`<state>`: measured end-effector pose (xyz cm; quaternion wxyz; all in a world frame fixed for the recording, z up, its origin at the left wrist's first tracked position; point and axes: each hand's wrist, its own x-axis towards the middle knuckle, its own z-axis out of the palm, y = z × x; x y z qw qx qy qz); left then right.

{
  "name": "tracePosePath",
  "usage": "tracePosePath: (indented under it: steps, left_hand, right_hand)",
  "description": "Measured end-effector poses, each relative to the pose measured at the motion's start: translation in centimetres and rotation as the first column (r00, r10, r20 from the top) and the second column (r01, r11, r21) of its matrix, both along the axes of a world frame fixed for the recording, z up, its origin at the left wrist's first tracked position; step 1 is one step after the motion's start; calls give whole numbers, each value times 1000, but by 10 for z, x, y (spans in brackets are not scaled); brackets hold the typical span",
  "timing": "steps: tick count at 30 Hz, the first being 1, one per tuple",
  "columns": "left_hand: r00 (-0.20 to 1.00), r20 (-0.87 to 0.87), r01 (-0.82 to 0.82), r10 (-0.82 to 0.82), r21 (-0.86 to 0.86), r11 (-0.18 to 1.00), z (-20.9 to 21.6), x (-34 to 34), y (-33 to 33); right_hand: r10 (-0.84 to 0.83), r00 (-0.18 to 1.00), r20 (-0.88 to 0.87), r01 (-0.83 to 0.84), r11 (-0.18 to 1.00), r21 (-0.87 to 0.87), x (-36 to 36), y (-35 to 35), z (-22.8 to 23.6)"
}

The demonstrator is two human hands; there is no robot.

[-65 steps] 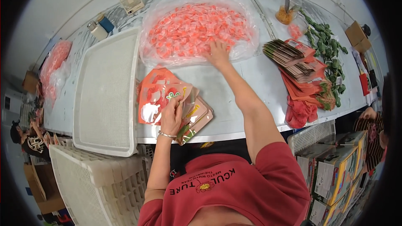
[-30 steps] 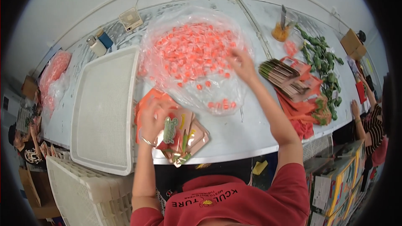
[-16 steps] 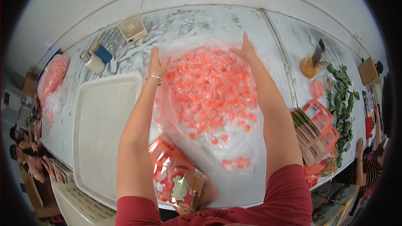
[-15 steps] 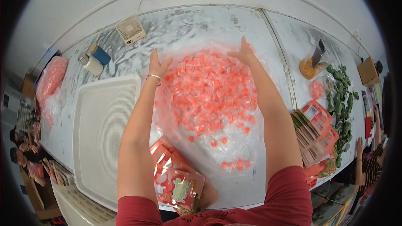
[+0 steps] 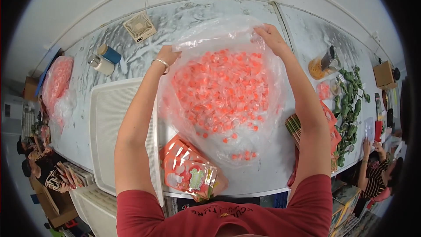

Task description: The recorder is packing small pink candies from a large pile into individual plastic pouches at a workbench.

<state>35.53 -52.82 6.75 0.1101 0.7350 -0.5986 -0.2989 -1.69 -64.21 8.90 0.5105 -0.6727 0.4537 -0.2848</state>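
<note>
A large clear plastic bag [image 5: 206,39] lies spread on the table, full of small red-orange wrapped candies [image 5: 221,90]. My left hand [image 5: 168,55], with a bracelet at its wrist, grips the bag's far left rim. At the far right rim, my right hand [image 5: 269,37] pinches the film, so the far edge stands raised between both hands. A few candies lie apart from the heap at the bag's near end. Below the bag is a stack of red printed pouches [image 5: 188,166].
A white tray [image 5: 98,136] stands at the left. Behind it are two bottles [image 5: 108,55] and a small fan [image 5: 139,26]. Another bag of pink items [image 5: 57,81] lies far left. Green packets [image 5: 348,114] and more pouches [image 5: 331,125] sit right. Other people work at both sides.
Both hands have closed on the bag's far rim and lifted it. My right hand has moved outward and away. The view has shifted slightly.
</note>
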Motion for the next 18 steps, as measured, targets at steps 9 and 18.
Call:
tracePosePath:
  steps: [9,18]
  left_hand:
    - [685,-644,-417,342,38,908,34,-17,11]
    - [902,305,430,-306,-556,711,37,-44,48]
  right_hand:
    - [317,860,-399,-315,946,72,-19,52,37]
    - [-194,980,-36,195,980,24,-76,49,-27]
